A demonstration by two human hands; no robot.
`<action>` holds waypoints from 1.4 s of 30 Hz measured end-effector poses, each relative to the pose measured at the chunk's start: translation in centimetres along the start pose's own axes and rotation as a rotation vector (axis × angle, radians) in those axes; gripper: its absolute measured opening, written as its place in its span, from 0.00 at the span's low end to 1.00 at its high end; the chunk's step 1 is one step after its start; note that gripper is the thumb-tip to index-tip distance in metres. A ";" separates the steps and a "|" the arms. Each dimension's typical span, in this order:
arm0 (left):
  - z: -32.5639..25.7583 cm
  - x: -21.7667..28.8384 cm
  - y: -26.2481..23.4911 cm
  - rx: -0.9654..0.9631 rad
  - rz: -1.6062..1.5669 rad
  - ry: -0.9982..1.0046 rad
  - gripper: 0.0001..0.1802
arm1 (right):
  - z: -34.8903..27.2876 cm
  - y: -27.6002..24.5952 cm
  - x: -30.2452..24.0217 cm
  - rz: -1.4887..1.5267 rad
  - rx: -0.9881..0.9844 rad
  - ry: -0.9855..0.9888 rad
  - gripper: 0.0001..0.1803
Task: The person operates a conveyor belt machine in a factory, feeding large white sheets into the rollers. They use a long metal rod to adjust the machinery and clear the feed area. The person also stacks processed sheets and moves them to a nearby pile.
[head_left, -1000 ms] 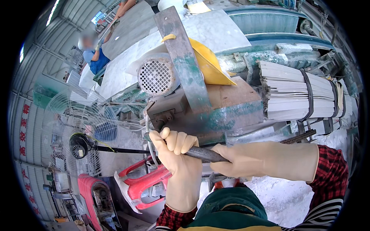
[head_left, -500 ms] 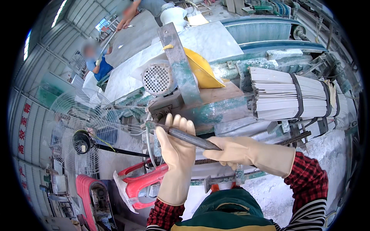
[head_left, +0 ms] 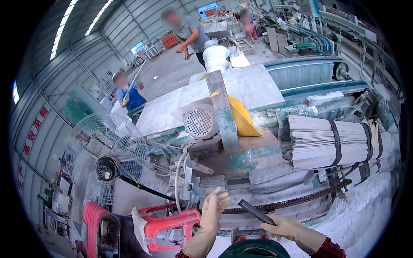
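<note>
Lower centre of frame, left hand (head_left: 211,211) part-open, gripping nothing, and right hand (head_left: 282,226) closed round the lower-right end of the dark bar (head_left: 254,210), long axis diagonal, free end pointing upper left.

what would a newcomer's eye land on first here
Probably the bright yellow piece beside the slanted metal bar near the centre, and the red plastic furniture at lower left. The big wire-caged fan stands out at left. Below centre, the gloved right grip holds a dark rod.
</note>
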State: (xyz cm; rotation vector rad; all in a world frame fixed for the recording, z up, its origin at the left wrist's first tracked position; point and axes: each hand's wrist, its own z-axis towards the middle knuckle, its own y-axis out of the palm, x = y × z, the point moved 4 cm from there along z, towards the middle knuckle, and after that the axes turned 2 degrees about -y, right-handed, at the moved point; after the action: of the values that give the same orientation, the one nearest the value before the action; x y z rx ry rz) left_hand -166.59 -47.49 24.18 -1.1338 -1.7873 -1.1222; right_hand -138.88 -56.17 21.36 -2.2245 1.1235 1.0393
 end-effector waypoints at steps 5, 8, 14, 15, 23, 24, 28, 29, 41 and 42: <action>0.3 1.6 2.1 0.028 -0.101 -0.015 0.28 | -0.6 -0.6 -4.5 -0.060 0.059 -0.046 0.38; 0.6 2.4 2.3 -0.015 -0.103 0.006 0.29 | -1.1 -1.2 -8.7 -0.145 0.050 -0.027 0.37; 1.1 3.0 1.7 -0.071 -0.119 0.038 0.31 | -0.1 -1.2 -11.7 -0.153 0.070 -0.088 0.37; 1.1 3.2 1.7 -0.065 -0.124 0.041 0.31 | -0.1 -1.2 -12.0 -0.164 0.073 -0.091 0.37; 1.2 4.4 1.5 -0.065 -0.161 0.066 0.31 | 1.0 -1.4 -13.8 -0.223 0.067 -0.128 0.39; 1.4 4.4 1.6 -0.071 -0.163 0.065 0.31 | 1.0 -1.5 -13.9 -0.209 0.067 -0.127 0.39; 1.3 4.9 1.6 -0.080 -0.179 0.062 0.32 | 1.2 -1.7 -14.9 -0.186 0.068 -0.128 0.39; 0.9 4.9 1.0 -0.059 -0.187 0.060 0.32 | 1.5 -1.5 -15.1 -0.191 0.050 -0.125 0.39; -0.3 3.0 -2.1 0.038 -0.173 -0.025 0.33 | -0.5 -2.8 -20.7 -0.423 0.131 -0.055 0.34; -0.7 3.1 -2.5 0.071 -0.164 -0.033 0.33 | -0.7 -2.8 -20.8 -0.435 0.133 -0.050 0.34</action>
State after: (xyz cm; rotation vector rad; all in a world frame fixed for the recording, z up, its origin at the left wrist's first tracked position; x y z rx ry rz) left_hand -169.96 -47.81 26.50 -0.9832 -1.9590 -1.1308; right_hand -144.42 -44.85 38.20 -2.1856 0.6233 0.8052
